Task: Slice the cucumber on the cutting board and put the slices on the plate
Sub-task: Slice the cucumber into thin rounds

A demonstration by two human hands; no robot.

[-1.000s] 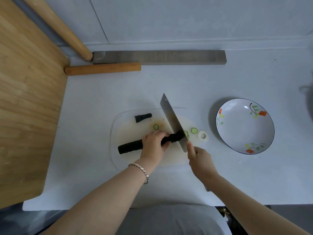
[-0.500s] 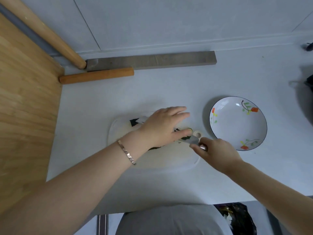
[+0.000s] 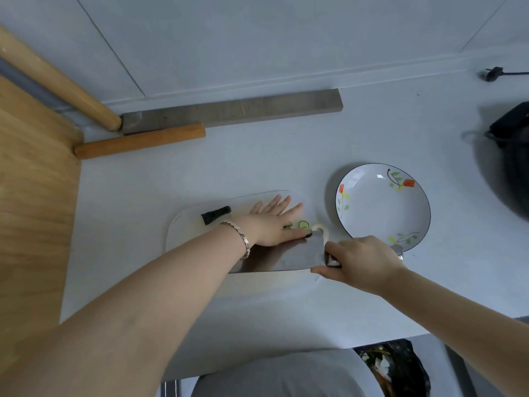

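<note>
On the white cutting board [image 3: 189, 233] my left hand [image 3: 272, 222] lies flat with straight, spread fingers, next to green cucumber slices [image 3: 303, 224]. My right hand [image 3: 360, 259] grips the handle of a cleaver [image 3: 286, 257], whose broad blade lies almost flat across the board in front of the left hand. A dark cut-off cucumber end [image 3: 216, 214] rests at the board's far left. The long cucumber is hidden by my hand and the blade. The white flowered plate [image 3: 383, 204] stands to the right with nothing on it.
Two wooden rods [image 3: 140, 141] and a grey bar [image 3: 232, 110] lie at the back of the white counter. A wooden surface [image 3: 31, 210] borders the left. A dark pan [image 3: 512, 156] sits far right, and a black bag [image 3: 398, 371] hangs below the counter's front edge.
My left hand let go of the cucumber and spread flat over the slices. The cleaver went from upright cutting to lying nearly flat on the board, and my right hand shifted right along with it.
</note>
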